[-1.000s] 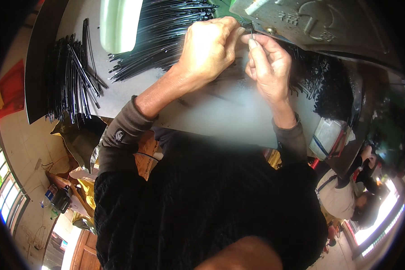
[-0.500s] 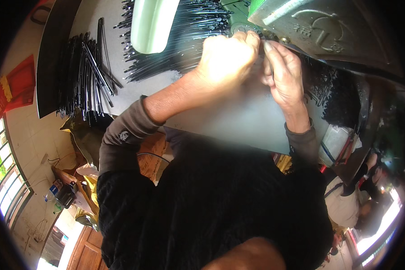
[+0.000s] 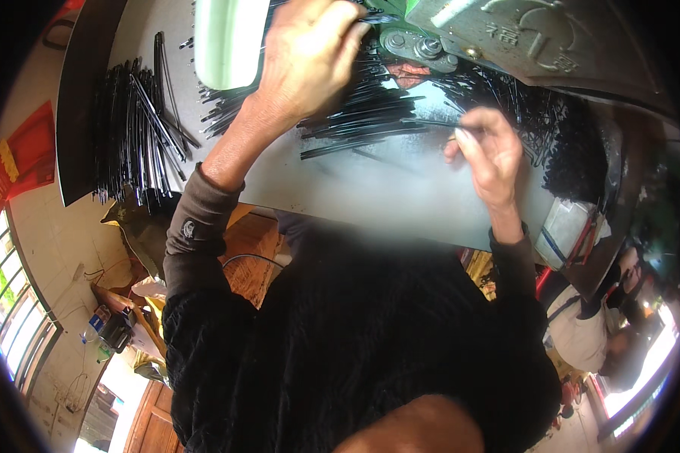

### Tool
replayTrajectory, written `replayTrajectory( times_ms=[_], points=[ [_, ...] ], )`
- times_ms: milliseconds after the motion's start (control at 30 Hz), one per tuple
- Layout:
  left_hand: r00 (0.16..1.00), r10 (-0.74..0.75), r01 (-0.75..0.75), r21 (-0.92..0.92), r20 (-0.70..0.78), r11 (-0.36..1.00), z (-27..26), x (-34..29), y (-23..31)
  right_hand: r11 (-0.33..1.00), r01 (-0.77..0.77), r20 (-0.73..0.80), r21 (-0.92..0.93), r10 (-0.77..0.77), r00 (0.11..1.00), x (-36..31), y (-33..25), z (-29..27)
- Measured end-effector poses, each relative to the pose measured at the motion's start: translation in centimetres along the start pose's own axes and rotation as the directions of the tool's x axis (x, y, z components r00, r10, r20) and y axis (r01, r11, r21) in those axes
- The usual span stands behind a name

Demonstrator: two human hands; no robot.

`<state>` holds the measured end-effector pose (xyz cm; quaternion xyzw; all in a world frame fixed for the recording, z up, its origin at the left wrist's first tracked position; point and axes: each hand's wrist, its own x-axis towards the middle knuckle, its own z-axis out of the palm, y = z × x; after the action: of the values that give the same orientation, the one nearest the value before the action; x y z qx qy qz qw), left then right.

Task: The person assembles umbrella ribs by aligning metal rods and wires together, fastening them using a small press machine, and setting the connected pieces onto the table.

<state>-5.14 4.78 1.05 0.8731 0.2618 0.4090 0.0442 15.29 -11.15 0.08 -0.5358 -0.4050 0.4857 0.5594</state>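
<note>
My right hand (image 3: 491,155) has thumb and forefinger pinched on a thin black rod (image 3: 431,123) that points left over the metal work table (image 3: 423,200). Up and to the left, my left hand (image 3: 310,60) is raised above a broad pile of black rods (image 3: 355,117). Its fingers are curled together near the green machine (image 3: 536,45); whatever they hold is lost among the dark rods behind them. Below the machine's body sits a bolted metal fitting (image 3: 423,47), with a reddish scrap (image 3: 408,74) just under it.
A pale green, rounded shade-like piece (image 3: 230,45) overhangs the table at the upper left. Another rod bundle (image 3: 132,128) lies at the left edge. Dark, tangled pieces (image 3: 574,151) are heaped at the right, near a white box (image 3: 563,230). Another person (image 3: 582,325) is at the far right.
My hands have drawn apart from the machine's fitting. The left moved up and left over the rods; the right came down and slightly right with a rod, uncovering the fitting.
</note>
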Motion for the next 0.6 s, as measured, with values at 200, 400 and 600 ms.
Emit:
replayTrajectory(
  times_ms=[200,400,600],
  points=[
    [0.980,-0.052,0.062,-0.046,0.192,0.997,1.4,-2.0,3.4,0.541,0.479,0.396,-0.691,-0.271,0.877,-2.3,-1.3,-3.2],
    [0.938,-0.284,0.322,-0.197,0.198,0.926,1.9,-2.0,5.3,0.513,0.301,0.215,-0.804,-0.221,0.951,-1.5,-0.8,-0.4],
    [0.906,-0.377,0.415,-0.233,0.191,0.879,2.4,-1.7,5.3,0.953,-0.012,-0.010,-0.302,0.010,1.000,2.0,-0.6,3.3]
  ],
)
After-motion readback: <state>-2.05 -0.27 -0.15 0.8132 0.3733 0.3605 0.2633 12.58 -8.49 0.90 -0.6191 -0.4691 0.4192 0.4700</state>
